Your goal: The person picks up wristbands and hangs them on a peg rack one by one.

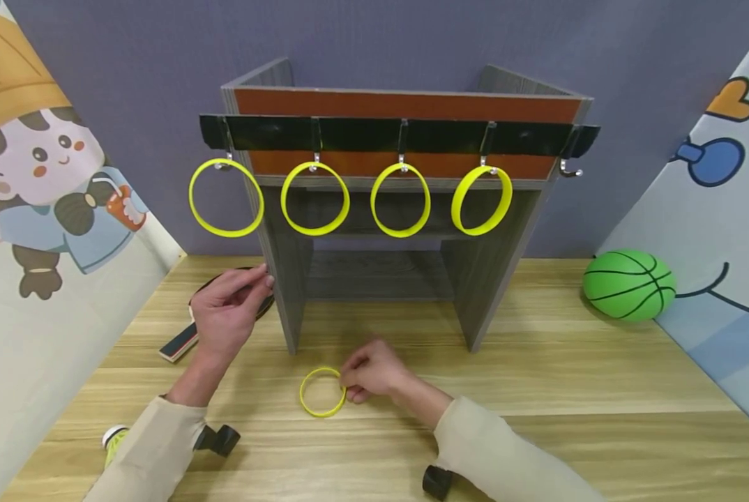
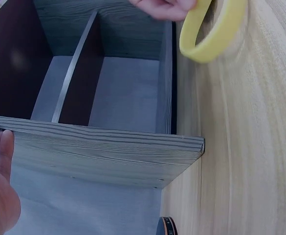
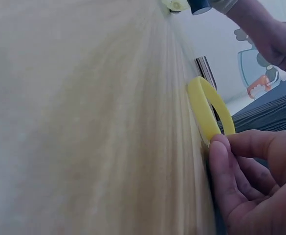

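My right hand (image 1: pixel 374 373) pinches a yellow ring (image 1: pixel 324 416) at its right side, between thumb and index finger, low over the wooden table. In the right wrist view the ring (image 3: pixel 201 105) stands tilted at the fingertips. Beside the grey shelf unit's left panel (image 1: pixel 278 279), my left hand (image 1: pixel 227 307) is raised, its extended fingertips touching the panel's front edge. Several more yellow rings (image 1: pixel 227 233) hang from hooks on a black strip (image 1: pixel 362 134) across the unit's front. A hook (image 1: pixel 570 169) at the strip's right end bears no ring.
A table tennis bat (image 1: pixel 180 341) lies behind my left forearm. At the back right sits a green ball (image 1: pixel 629 286) with black lines. A yellow-green object with a white end (image 1: pixel 114 438) is partly hidden by my left sleeve. Printed walls flank the wooden table (image 1: pixel 600 390).
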{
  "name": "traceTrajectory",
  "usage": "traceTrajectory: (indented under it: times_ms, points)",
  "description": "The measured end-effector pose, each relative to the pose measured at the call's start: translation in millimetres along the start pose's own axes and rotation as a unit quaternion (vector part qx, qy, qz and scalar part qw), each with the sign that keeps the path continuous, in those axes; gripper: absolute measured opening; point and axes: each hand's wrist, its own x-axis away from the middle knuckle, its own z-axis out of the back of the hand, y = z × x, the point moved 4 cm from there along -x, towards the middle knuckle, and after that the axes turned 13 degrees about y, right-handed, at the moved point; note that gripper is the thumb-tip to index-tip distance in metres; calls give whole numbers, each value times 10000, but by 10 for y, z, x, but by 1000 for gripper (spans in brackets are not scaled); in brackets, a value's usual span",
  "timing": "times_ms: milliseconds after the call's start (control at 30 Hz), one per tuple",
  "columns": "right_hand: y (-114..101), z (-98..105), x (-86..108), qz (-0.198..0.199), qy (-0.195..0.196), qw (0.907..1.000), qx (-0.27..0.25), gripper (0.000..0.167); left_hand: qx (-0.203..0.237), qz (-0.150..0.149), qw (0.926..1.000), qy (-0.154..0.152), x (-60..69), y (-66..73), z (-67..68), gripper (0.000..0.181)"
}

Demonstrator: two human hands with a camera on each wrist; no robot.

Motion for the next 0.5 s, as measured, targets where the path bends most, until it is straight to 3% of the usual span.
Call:
traceTrajectory:
  times_ms: [267, 500]
  points:
    - [24, 109, 163, 53, -301, 9995, -67, 6, 7, -26, 10000, 35, 6, 5, -1, 21]
    - [30, 326, 303, 83, -352, 9992, -154, 6, 118, -17, 9999, 2, 4, 3, -8, 21]
